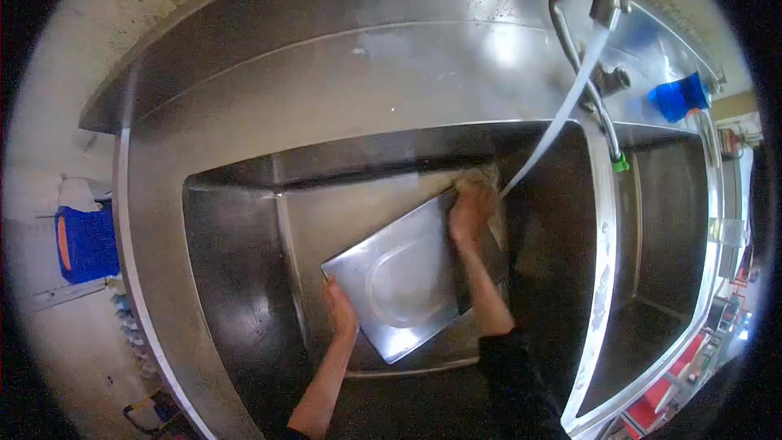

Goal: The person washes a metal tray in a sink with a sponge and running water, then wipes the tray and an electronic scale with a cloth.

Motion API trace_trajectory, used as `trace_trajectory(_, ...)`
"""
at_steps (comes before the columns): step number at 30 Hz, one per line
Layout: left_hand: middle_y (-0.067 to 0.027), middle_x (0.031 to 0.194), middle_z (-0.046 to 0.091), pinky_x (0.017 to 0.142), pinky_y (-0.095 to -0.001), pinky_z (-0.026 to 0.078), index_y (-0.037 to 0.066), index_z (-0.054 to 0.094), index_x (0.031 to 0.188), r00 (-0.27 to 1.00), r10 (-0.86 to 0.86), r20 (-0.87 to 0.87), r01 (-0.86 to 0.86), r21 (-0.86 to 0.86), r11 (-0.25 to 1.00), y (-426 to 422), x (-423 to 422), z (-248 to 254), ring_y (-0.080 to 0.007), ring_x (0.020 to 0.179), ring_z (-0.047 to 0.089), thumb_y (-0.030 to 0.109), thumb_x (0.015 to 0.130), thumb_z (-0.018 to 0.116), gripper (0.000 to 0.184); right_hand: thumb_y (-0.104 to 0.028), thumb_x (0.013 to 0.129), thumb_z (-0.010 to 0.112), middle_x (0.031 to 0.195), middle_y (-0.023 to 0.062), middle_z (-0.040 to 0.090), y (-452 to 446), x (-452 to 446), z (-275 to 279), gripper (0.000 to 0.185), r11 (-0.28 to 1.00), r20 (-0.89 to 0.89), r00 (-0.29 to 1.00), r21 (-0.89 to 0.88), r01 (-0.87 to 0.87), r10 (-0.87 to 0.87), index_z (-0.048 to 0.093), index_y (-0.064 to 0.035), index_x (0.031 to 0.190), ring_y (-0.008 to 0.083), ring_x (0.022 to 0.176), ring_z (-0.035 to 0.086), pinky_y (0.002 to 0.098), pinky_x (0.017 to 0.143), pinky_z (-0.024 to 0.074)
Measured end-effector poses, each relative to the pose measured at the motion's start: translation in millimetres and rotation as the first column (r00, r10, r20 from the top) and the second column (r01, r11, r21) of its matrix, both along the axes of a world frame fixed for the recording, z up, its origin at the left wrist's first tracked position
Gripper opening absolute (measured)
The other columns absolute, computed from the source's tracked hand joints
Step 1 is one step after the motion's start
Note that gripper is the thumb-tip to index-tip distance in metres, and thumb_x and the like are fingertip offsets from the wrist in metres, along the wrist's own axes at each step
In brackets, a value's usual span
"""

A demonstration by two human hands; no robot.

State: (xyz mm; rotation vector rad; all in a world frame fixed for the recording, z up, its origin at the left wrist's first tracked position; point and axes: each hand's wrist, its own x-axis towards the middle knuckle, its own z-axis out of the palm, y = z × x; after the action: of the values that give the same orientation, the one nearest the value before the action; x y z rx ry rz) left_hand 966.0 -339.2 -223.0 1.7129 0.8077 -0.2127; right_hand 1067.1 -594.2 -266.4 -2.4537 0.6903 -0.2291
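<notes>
A flat square metal tray or lid [411, 277], with a rounded line marked on its face, is held tilted inside the large sink basin [236, 277]. My left hand [340, 308] is closed on its left corner, thumb along the edge. At its upper right edge is my right hand [471, 212], fingers closed and pressed around a tan, blurry clump [486, 177] that I cannot make out clearly. A whitish hose or stream of water [562, 110] runs down from the tap [604, 0] to near my right hand.
A second basin [660, 228] lies to the right, past a metal divider [603, 277]. A spout with a green tip [620, 165] hangs above the divider. A blue object [680, 98] rests on the back ledge; a blue and orange container [85, 244] is at the left.
</notes>
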Motion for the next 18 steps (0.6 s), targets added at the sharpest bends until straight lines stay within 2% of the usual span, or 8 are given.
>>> trace_trajectory(4, -0.0089, 0.109, 0.053, 0.092, -0.0358, 0.034, 0.003, 0.044, 0.122, 0.954, 0.299, 0.014, -0.282, -0.293, 0.913, 3.8, -2.1, -13.9, -0.0251, 0.100, 0.049, 0.055, 0.087, 0.026, 0.065, -0.009, 0.083, 0.040, 0.099, 0.0186, 0.053, 131.3, -60.3, 0.8, 0.022, 0.813, 0.357, 0.817, 0.210, -0.543, 0.453, 0.055, -0.0029, 0.099, 0.0328, 0.095, 0.047, 0.0436, 0.087, 0.0352)
trace_trajectory(6, -0.0112, 0.123, 0.046, 0.098, -0.0372, 0.028, 0.003, 0.038, 0.127, 0.960, 0.031, 0.277, 0.124, -0.521, 0.845, 28.4, -6.5, -25.9, -0.0248, 0.112, 0.042, 0.053, 0.088, 0.023, 0.065, -0.006, 0.083, 0.044, 0.113, 0.0152, 0.052, 165.7, -81.4, 75.9, 0.025, 0.568, 0.387, 0.626, 0.266, -0.779, 0.677, 0.057, -0.0054, 0.104, 0.0287, 0.109, 0.048, 0.0403, 0.095, 0.0363)
trace_trajectory(7, -0.0119, 0.127, 0.043, 0.100, -0.0377, 0.026, 0.003, 0.036, 0.129, 0.927, -0.043, 0.372, 0.263, -0.568, 0.780, 30.6, -5.8, -19.4, -0.0247, 0.116, 0.040, 0.053, 0.089, 0.021, 0.065, -0.006, 0.083, 0.044, 0.113, 0.0152, 0.052, 160.5, -84.7, 65.5, 0.025, 0.572, 0.389, 0.632, 0.272, -0.774, 0.671, 0.057, -0.0054, 0.104, 0.0287, 0.109, 0.048, 0.0403, 0.095, 0.0363)
trace_trajectory(10, -0.0095, 0.132, 0.038, 0.101, -0.0360, 0.024, 0.003, 0.033, 0.131, 0.839, 0.544, -0.016, -0.499, -0.423, 0.756, 3.3, 12.8, 24.0, -0.0239, 0.120, 0.036, 0.056, 0.085, 0.026, 0.070, -0.012, 0.087, 0.038, 0.128, 0.0135, 0.045, 107.5, -83.3, 11.4, 0.036, 0.512, 0.283, 0.863, 0.712, -0.481, 0.418, 0.049, -0.0040, 0.120, 0.0268, 0.122, 0.037, 0.0353, 0.105, 0.0260)
trace_trajectory(14, -0.0105, 0.125, 0.046, 0.099, -0.0351, 0.027, 0.003, 0.042, 0.124, 0.913, 0.401, 0.081, -0.339, -0.401, 0.851, 3.5, 23.3, 33.2, -0.0235, 0.116, 0.040, 0.054, 0.086, 0.026, 0.065, -0.012, 0.089, 0.040, 0.123, 0.0136, 0.050, 5.1, -47.0, -5.1, 0.032, 0.917, 0.126, 0.961, 0.290, -0.274, 0.248, 0.053, -0.0052, 0.117, 0.0268, 0.111, 0.047, 0.0337, 0.099, 0.0324)
trace_trajectory(16, -0.0099, 0.116, 0.052, 0.096, -0.0343, 0.032, 0.003, 0.049, 0.114, 0.992, 0.119, -0.028, -0.122, -0.245, 0.962, 3.2, 30.9, 38.8, -0.0231, 0.109, 0.046, 0.053, 0.088, 0.025, 0.061, -0.017, 0.092, 0.035, 0.128, 0.0160, 0.046, 11.7, -47.5, -33.3, 0.039, 0.821, 0.276, 0.961, 0.546, -0.169, 0.015, 0.043, 0.0022, 0.125, 0.0242, 0.120, 0.042, 0.0301, 0.103, 0.0277)
trace_trajectory(17, -0.0099, 0.116, 0.052, 0.096, -0.0343, 0.032, 0.003, 0.049, 0.114, 0.993, 0.119, -0.020, -0.120, -0.251, 0.961, 1.5, 32.2, 39.0, -0.0231, 0.109, 0.046, 0.053, 0.088, 0.025, 0.061, -0.017, 0.092, 0.037, 0.128, 0.0156, 0.046, 49.2, -37.1, 22.7, 0.039, 0.373, 0.223, 0.955, 0.918, -0.138, -0.196, 0.044, 0.0044, 0.123, 0.0242, 0.118, 0.043, 0.0310, 0.102, 0.0293)
trace_trajectory(18, -0.0090, 0.108, 0.055, 0.092, -0.0335, 0.035, 0.004, 0.052, 0.109, 0.993, 0.109, 0.046, -0.102, -0.143, 0.985, 1.1, 33.2, 36.1, -0.0222, 0.103, 0.049, 0.051, 0.089, 0.025, 0.058, -0.024, 0.092, 0.040, 0.116, 0.0070, 0.055, 85.7, -40.8, 109.9, 0.035, 0.731, -0.132, 0.991, 0.679, 0.072, 0.024, 0.051, -0.0037, 0.119, 0.0209, 0.105, 0.051, 0.0320, 0.089, 0.0396)
